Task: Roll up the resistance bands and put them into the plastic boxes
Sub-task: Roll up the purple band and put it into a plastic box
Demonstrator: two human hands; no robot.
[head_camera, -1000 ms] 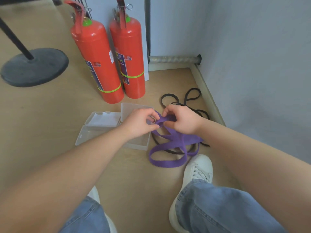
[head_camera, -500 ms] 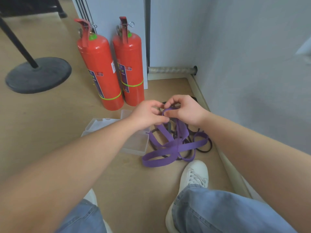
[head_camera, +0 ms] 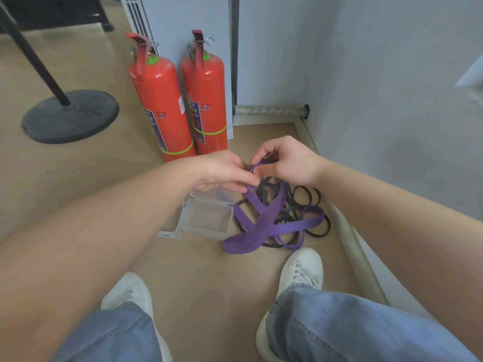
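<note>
2 hands, left (head_camera: 222,172) and right (head_camera: 291,163), pinch purple band (head_camera: 271,209) beside clear box (head_camera: 209,218).

**Single head-worn view, looking down**

One wide-angle camera sits at the person's head and faces forward and down at the floor (head_camera: 86,168). Both forearms enter from the near edge. The left hand (head_camera: 219,171) and right hand (head_camera: 292,163), holding the purple band (head_camera: 264,218), lie close, mid-frame. A grey wall (head_camera: 392,100) fills the far right.
</note>
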